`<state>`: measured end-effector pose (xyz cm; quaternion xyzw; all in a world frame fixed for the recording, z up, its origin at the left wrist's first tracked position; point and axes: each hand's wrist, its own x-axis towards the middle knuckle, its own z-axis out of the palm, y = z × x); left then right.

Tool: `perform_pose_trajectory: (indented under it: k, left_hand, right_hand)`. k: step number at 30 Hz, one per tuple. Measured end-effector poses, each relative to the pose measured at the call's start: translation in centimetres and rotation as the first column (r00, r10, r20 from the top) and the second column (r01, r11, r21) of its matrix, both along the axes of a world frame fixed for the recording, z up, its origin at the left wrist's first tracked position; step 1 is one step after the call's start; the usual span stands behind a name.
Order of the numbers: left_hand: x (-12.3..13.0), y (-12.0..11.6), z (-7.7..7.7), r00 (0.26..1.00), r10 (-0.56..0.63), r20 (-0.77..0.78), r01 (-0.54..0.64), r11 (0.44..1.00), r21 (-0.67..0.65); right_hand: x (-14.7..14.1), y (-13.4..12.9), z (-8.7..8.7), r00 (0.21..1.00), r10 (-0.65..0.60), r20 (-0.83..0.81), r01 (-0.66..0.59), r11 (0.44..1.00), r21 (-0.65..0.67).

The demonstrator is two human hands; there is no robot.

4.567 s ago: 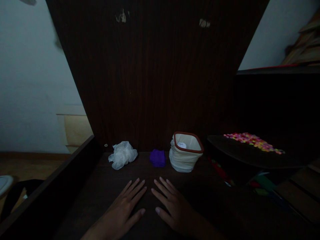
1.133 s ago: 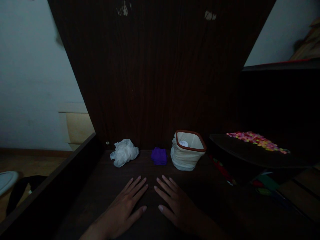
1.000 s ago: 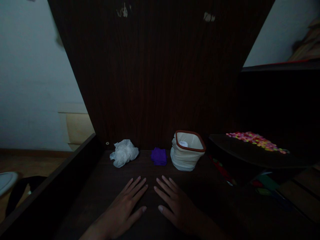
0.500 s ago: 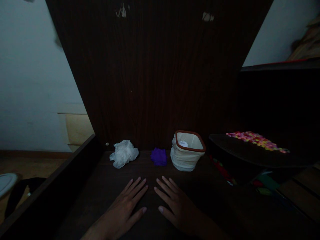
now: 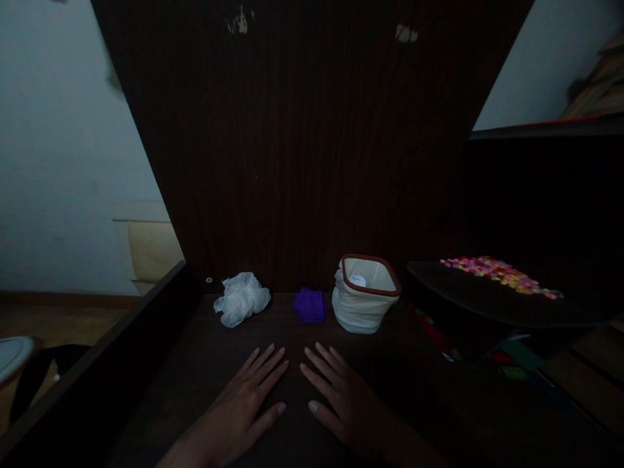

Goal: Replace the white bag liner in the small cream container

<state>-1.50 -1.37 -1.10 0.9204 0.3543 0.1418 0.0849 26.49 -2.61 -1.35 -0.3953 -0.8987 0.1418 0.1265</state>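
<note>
My left hand (image 5: pixel 246 396) lies flat on the dark wooden surface (image 5: pixel 168 377), fingers spread and holding nothing. Beside it, my right hand (image 5: pixel 338 393) rests palm down the same way, open. Beyond my left hand sits a crumpled white plastic bag (image 5: pixel 242 299). A folded purple cloth (image 5: pixel 309 305) lies between the bag and a small off-white bin (image 5: pixel 359 314) with a brown rim. The bin holds a white liner and a small white item (image 5: pixel 357 281) that I cannot make out. Neither hand touches any of these things.
A tall dark wooden panel (image 5: pixel 302 143) rises behind the objects. On the left runs a raised wooden edge (image 5: pixel 102 354). A dark shelf-like piece (image 5: pixel 463 292) carries a strand of pink and yellow beads or flowers (image 5: pixel 502 274) on the right, with coloured items below it.
</note>
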Motion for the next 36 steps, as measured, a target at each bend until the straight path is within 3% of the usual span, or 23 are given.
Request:
perform_pose_trajectory:
  k: [10, 18, 36]
  left_hand:
    - [0.1, 0.1, -0.1, 1.0, 0.004, -0.024, -0.003, 1.0, 0.007]
    - [0.1, -0.1, 0.2, 1.0, 0.004, -0.026, -0.004, 1.0, -0.023]
    - [0.1, 0.0, 0.0, 1.0, -0.003, -0.009, 0.003, 1.0, -0.006]
  right_hand:
    - [0.1, 0.0, -0.9, 1.0, 0.001, -0.009, 0.0, 0.999, 0.043]
    - [-0.1, -0.1, 0.1, 1.0, 0.0, 0.003, 0.0, 1.0, -0.003]
    - [0.0, 0.0, -0.2, 1.0, -0.001, -0.005, 0.001, 1.0, 0.0]
